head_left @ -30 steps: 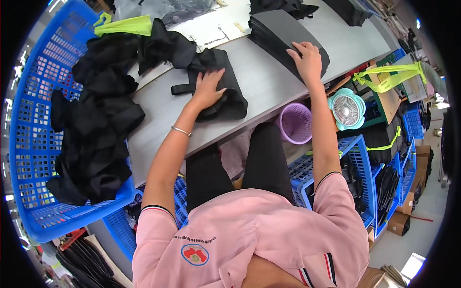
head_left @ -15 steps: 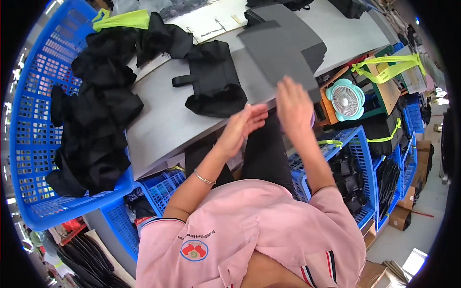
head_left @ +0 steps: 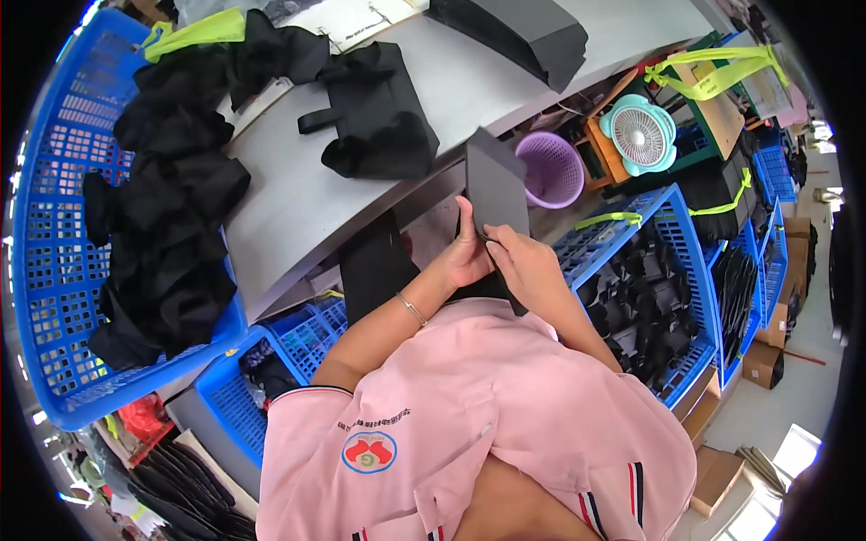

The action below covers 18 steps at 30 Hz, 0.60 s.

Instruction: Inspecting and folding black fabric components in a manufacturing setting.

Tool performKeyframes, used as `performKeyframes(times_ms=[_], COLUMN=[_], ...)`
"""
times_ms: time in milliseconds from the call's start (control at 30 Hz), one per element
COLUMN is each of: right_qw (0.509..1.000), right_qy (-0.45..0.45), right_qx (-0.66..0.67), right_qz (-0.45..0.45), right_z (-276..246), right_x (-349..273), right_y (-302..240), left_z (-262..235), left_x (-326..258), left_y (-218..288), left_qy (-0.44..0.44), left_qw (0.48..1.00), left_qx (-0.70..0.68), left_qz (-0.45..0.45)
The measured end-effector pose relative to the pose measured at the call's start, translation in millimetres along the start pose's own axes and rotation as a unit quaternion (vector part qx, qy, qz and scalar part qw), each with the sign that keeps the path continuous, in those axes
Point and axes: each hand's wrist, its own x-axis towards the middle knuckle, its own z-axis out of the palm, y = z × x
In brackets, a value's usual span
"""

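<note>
My left hand [head_left: 467, 254] and right hand [head_left: 527, 263] are close together, both gripping the near end of a flat, stiff dark grey panel [head_left: 499, 191], held tilted above my lap, off the smooth table [head_left: 280, 212]. On that lies soft, rumpled black fabric [head_left: 386, 104] with a strap loop; farther right, a flat-sided stack of matte grey sheets [head_left: 528, 27]

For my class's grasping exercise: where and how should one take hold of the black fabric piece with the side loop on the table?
Probably pinch the loop from the person's left: it juts out past the edge of the black fabric piece, which lies on the table.
</note>
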Motion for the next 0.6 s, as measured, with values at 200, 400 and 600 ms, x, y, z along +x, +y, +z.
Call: performKeyframes(times_ms=[200,400,600], right_qw=[0.980,0.952,0.978], right_qy=[-0.061,-0.056,0.033], right_qx=[0.178,0.278,0.195], right_qz=[0.058,0.113,0.066], right_z=[-24,-40,-43], right_x=[-32,-57,-60], right_y=[-3,14,28], left_z=[4,35,57], left_x=[-3,-4,-26], left_y=[-8,14,37], left_qy=[-0.074,-0.188,-0.047], left_qw=[0.997,0.977,0.988], left_qx=[-0.014,0.015,0.009], left_qz=[-0.002,0.101,0.145])
